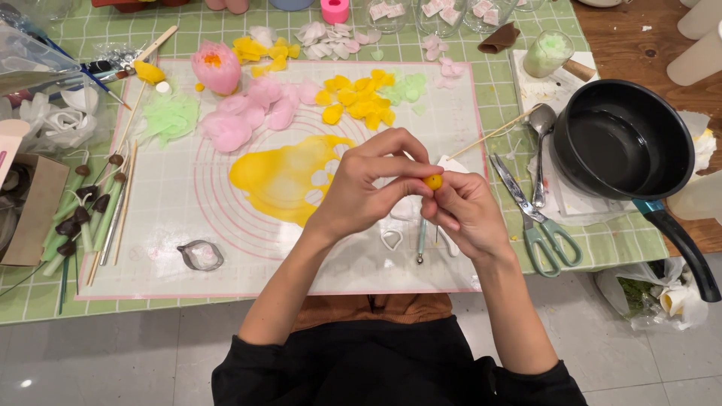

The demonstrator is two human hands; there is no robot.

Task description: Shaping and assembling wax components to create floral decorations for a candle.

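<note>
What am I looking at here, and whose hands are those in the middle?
This single picture comes from a camera worn on a person's head, looking down at their own two bare hands; there is no machine. The left hand and right hand meet over a pale work mat on a green checked table. Together they pinch a small yellow ball on a thin wooden stick. On the mat lie a flat yellow sheet, pink petals, yellow petals and a metal cutter. To the right are scissors, a spoon and a black saucepan.
</note>
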